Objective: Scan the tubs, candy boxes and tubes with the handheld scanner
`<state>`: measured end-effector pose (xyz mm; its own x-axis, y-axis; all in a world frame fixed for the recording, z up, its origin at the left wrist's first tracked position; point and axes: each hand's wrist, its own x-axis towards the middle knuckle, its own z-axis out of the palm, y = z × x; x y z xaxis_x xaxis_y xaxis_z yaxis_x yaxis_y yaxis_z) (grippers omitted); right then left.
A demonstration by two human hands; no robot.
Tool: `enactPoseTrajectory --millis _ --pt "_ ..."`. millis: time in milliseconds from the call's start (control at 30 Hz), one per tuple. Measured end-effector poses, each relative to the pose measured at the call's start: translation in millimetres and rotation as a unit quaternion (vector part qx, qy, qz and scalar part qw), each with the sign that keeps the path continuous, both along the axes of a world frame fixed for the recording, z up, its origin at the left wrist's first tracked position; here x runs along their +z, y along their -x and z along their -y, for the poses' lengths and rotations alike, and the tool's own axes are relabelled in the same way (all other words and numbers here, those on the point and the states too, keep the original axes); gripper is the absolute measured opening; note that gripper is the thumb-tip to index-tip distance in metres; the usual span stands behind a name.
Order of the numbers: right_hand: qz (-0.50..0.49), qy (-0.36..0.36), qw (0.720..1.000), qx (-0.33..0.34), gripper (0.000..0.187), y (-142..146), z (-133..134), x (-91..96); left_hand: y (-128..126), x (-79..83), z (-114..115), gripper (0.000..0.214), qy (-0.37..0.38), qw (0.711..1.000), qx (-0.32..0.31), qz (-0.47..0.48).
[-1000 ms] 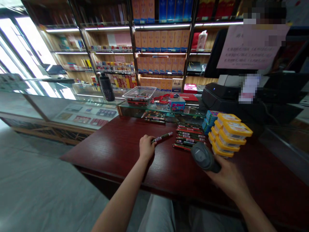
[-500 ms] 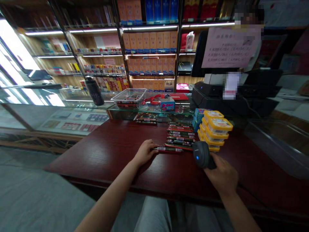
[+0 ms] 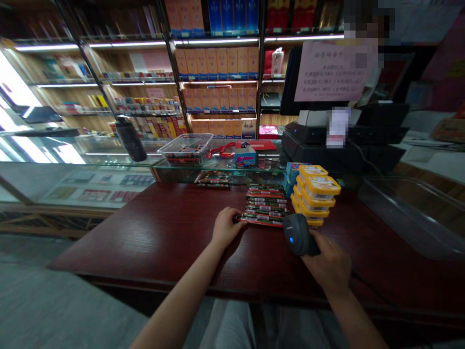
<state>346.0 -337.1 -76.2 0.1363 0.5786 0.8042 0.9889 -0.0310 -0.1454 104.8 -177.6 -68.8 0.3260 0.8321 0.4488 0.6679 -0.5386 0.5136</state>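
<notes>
My left hand (image 3: 225,227) rests low over the dark red desk (image 3: 174,232), its fingers pinched on the left end of a slim wrapped snack stick (image 3: 262,222). This stick lies at the near side of a row of similar dark green and red packets (image 3: 267,200). In my right hand (image 3: 331,261) is a black handheld barcode scanner (image 3: 296,235) with a blue light, held above the desk just right of the row. Yellow-lidded plastic tubs (image 3: 319,186) stand stacked behind the scanner, with small blue packs (image 3: 289,178) beside them.
More packets (image 3: 213,178) lie at the desk's back edge. On the glass counter behind are a clear plastic bin (image 3: 187,150), a blue box (image 3: 245,157) and a dark bottle (image 3: 131,139). A clear tub (image 3: 414,218) sits right. Behind the monitor (image 3: 288,82) is a person.
My left hand has moved the snack stick against the near side of the row. The scanner stays in my right hand. The view has turned slightly right.
</notes>
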Motion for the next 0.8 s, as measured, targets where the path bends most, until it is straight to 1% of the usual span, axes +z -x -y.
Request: enactPoseTrajectory --millis 167,333,467,800 --pt "-0.010 0.019 1.000 -0.001 0.028 1 2 0.6 4 -0.3 4 0.027 0.000 1.000 -0.004 0.002" --pt "-0.010 0.017 1.000 0.008 0.028 3 2 -1.2 -1 4.7 9 0.022 -0.012 0.999 -0.013 -0.032" --pt "-0.021 0.029 0.999 0.002 0.029 3 2 -1.8 -2 7.5 13 0.027 -0.018 0.998 -0.016 -0.052" --pt "-0.020 0.038 0.999 -0.005 0.031 1 2 -5.0 1 4.2 12 0.034 -0.028 0.999 -0.026 -0.019"
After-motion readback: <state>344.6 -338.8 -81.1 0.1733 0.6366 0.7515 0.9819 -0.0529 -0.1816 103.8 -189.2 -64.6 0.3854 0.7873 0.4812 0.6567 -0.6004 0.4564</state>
